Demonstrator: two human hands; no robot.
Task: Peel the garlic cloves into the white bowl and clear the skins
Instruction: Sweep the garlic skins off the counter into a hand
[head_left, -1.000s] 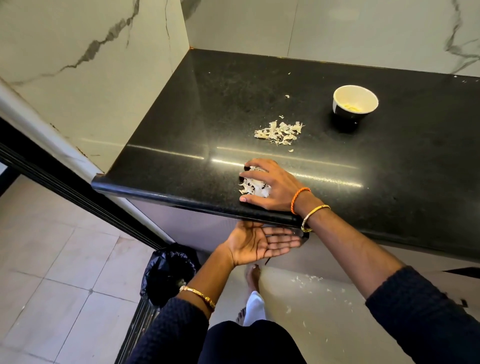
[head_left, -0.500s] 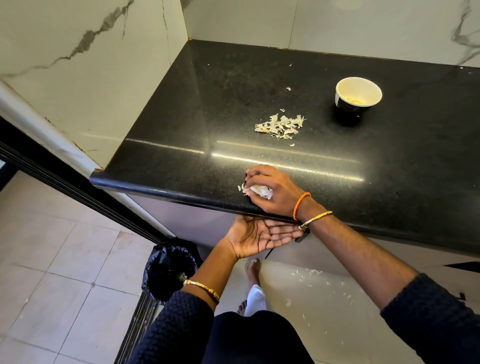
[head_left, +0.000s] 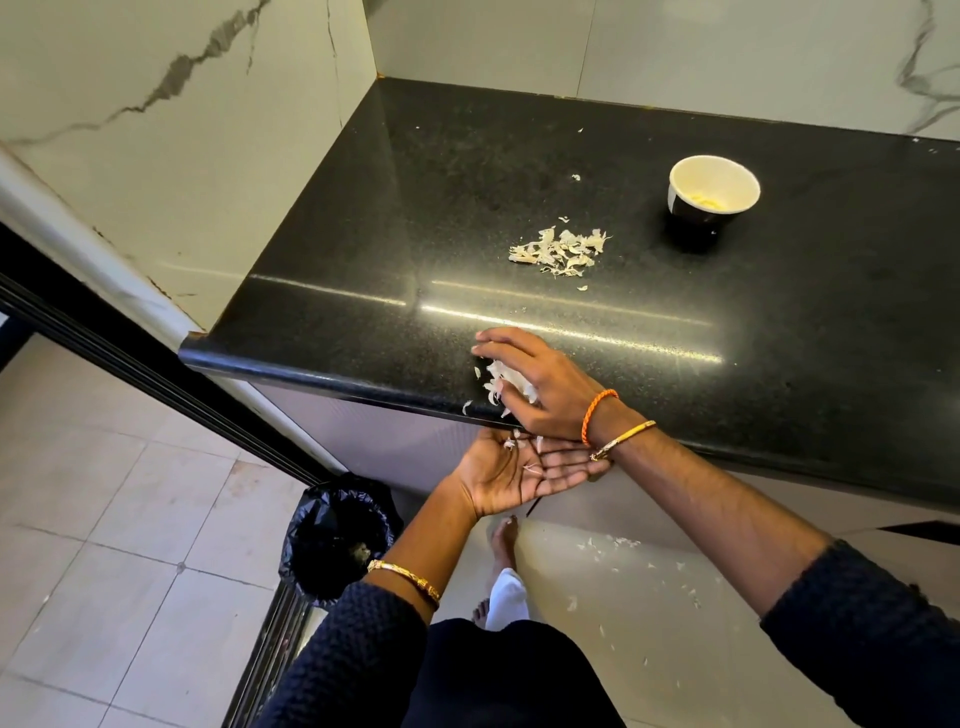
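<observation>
Working from the left of the view: a bin lined with a black bag (head_left: 340, 540) stands on the tiled floor below the counter's left corner, and I judge it the destination for the skins. Next, my left hand (head_left: 519, 475) is held palm up, fingers straight and together, just under the counter's front edge (head_left: 322, 371), with a few flakes already lying on the palm. Directly above it my right hand (head_left: 540, 387) lies on the black countertop at the lip, fingers loosely curved over a small batch of garlic skins (head_left: 501, 382); it cups and drags them but does not grip them. The step in hand is sweeping this batch over the edge into the waiting palm. To do it well I should keep the left palm hard against the underside of the lip, leaving no gap, and draw the right hand slowly with its little-finger side flat on the stone; the skins are light and will scatter. Flakes on the floor (head_left: 623, 543) to the right of my feet show the risk. Further right and back, a second heap of skins (head_left: 561, 252) sits uncollected mid-counter. The white bowl (head_left: 714, 189) stands well beyond it, upright, with peeled cloves (head_left: 709, 200) visible inside.
</observation>
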